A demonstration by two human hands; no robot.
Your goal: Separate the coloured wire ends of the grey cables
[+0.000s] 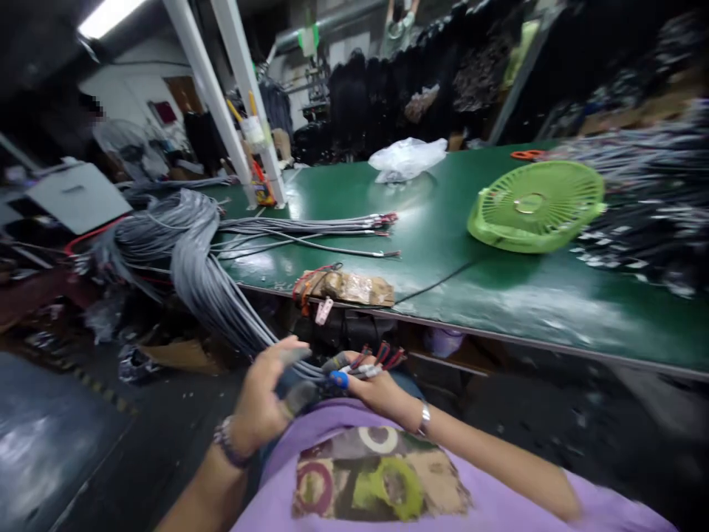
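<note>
A bundle of grey cables drapes off the table edge towards my lap. My right hand is closed around the bundle near its end, a blue covering on one fingertip. Stripped red and dark wire ends stick out past that hand, with white pieces just below them. Beside the bundle, my left hand has its thumb and fingers apart in a C shape, grey coverings on the tips. Whether it touches the cables I cannot tell. More grey cables lie on the table, red ends pointing right.
On the green table lie a green fan, a clear plastic bag and a taped cardboard piece with wires. Orange-handled scissors lie near piled cables at right. A white post rises at the back left.
</note>
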